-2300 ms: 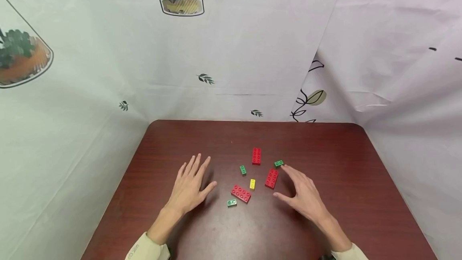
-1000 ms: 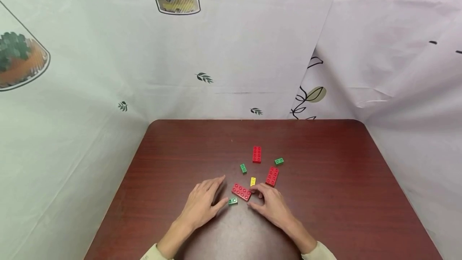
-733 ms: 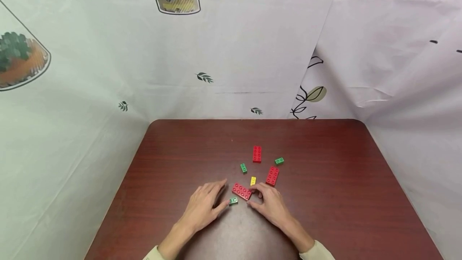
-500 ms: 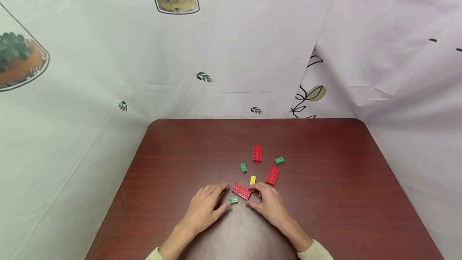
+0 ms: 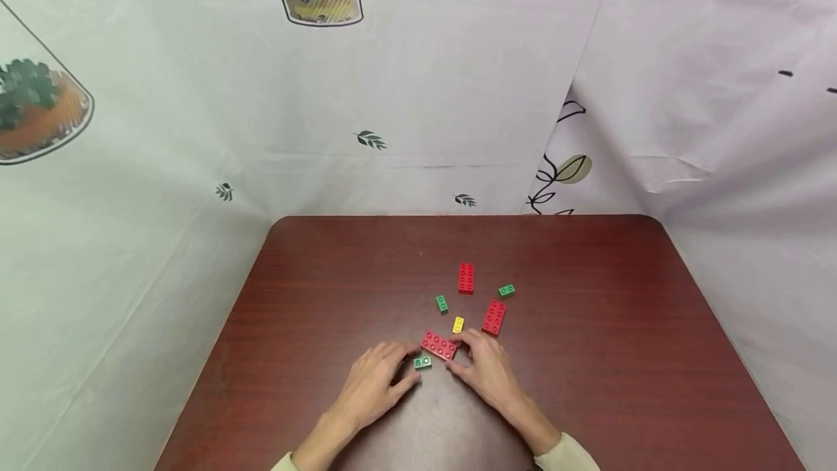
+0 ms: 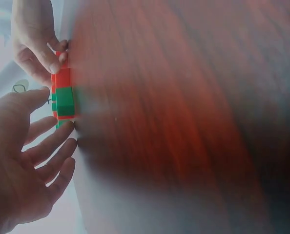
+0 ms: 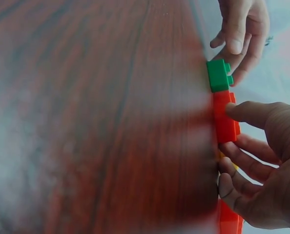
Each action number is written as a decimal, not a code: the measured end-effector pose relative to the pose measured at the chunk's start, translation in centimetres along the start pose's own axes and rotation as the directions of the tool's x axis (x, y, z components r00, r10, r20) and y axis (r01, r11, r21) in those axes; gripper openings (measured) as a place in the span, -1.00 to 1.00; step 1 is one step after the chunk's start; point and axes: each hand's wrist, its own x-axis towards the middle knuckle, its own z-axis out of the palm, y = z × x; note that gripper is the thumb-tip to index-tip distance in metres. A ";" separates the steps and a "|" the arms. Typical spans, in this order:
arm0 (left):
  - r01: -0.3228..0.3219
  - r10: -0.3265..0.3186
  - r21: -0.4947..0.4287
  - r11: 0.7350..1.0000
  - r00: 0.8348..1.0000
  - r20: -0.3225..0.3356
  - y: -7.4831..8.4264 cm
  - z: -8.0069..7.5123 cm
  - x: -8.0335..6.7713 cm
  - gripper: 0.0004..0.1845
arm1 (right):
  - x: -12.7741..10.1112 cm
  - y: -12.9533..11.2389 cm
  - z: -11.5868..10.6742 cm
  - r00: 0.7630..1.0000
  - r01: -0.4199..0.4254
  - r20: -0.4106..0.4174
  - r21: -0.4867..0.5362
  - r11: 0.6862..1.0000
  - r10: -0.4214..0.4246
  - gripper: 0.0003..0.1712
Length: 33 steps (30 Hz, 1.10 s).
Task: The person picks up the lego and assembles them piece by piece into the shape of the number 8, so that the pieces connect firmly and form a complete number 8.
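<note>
A red toy brick (image 5: 438,345) with two rows of studs lies flat on the table. Its right end is between the thumb and fingers of my right hand (image 5: 489,376), which pinches it; in the right wrist view the thumb touches the side of this red brick (image 7: 225,117). Just in front of its left end sits a small green brick (image 5: 422,363) with two studs. My left hand (image 5: 374,384) is beside that green brick, thumb and fingers spread to either side, with a gap visible in the left wrist view. A small yellow brick (image 5: 458,324) lies just beyond my right fingertips.
Farther back on the brown table (image 5: 314,260) are another red brick (image 5: 466,278), a third red brick (image 5: 493,317), a green brick (image 5: 442,304) and another green brick (image 5: 506,291). A pale printed cloth (image 5: 418,78) stands behind the table and along its sides.
Both hands have come inward from wide apart to the near red and green bricks. The right hand has taken hold of the red brick's end; the left has edged closer to the green brick.
</note>
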 end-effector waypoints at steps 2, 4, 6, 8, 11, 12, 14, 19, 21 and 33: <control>0.004 -0.004 -0.003 1.000 1.000 0.003 0.0 0.0 0.0 -0.53 | -0.1 0.0 -0.1 1.000 -0.001 0.008 0.001 1.000 0.001 -0.58; 0.007 -0.007 -0.008 1.000 1.000 0.007 0.1 0.0 -0.1 -0.54 | -0.2 0.0 -0.2 1.000 -0.006 0.017 0.005 1.000 0.006 -0.58; 0.013 -0.012 -0.014 1.000 1.000 0.012 0.1 0.1 -0.1 -0.55 | -0.3 0.0 -0.4 1.000 -0.011 0.024 0.007 1.000 0.011 -0.59; 0.016 -0.016 -0.021 1.000 1.000 0.017 0.1 0.1 -0.1 -0.55 | -0.4 0.0 -0.6 0.999 -0.020 0.027 0.010 1.000 0.020 -0.59; 0.022 -0.022 -0.032 0.999 0.999 0.025 0.2 0.0 -0.1 -0.56 | -0.7 0.1 -0.8 0.999 -0.029 0.024 0.011 1.000 0.029 -0.59; 0.025 -0.024 -0.037 0.999 0.999 0.029 0.2 0.0 -0.1 -0.56 | -0.7 0.1 -0.9 0.999 -0.033 0.022 0.010 0.999 0.032 -0.59; 0.029 -0.027 -0.047 0.998 0.999 0.034 0.3 0.0 -0.1 -0.57 | -0.9 0.2 -1.0 0.999 -0.040 0.017 0.006 0.999 0.039 -0.59; 0.037 -0.034 -0.080 0.996 0.998 0.044 0.4 0.0 -0.1 -0.59 | -1.1 0.5 -1.4 0.999 -0.053 -0.003 -0.011 0.999 0.053 -0.58; 0.037 -0.033 -0.092 0.995 0.998 0.045 0.4 0.1 -0.1 -0.59 | -1.2 0.6 -1.5 0.998 -0.057 -0.007 -0.011 0.998 0.057 -0.58; 0.031 -0.026 -0.104 0.994 0.999 0.046 0.8 0.4 0.0 -0.55 | -1.6 1.5 -2.4 0.998 -0.068 -0.002 -0.047 0.997 0.068 -0.57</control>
